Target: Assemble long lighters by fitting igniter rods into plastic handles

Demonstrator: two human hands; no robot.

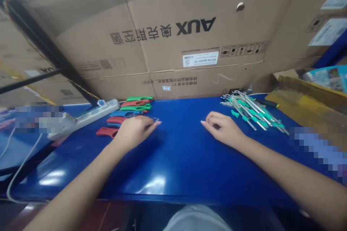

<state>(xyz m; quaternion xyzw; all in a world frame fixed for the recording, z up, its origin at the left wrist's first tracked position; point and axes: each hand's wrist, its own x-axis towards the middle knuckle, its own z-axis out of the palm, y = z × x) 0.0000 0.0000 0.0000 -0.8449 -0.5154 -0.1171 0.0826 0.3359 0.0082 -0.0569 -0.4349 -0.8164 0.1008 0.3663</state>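
My left hand point(137, 130) is closed over the blue table point(179, 158), its thumb and fingers pressed together. Small pale bits point(156, 119) show by its fingertips; whether they are held or lie behind cannot be made out. Just beyond and beside this hand lies a row of plastic handle-like pieces: green point(135, 108), red point(107, 132) and blue point(121, 114). My right hand point(223, 128) has curled fingers, the thumb pointing inward, and nothing shows in it. To its right is a pile of thin metal rods with green plastic parts point(251, 110), some with bent ends.
A large cardboard box point(162, 54) stands along the back edge. At left are a white power strip point(92, 113), a cable point(16, 180) and a black metal frame point(48, 43). Yellow-brown packaging point(306, 104) sits at right. The table's front edge is close to my lap.
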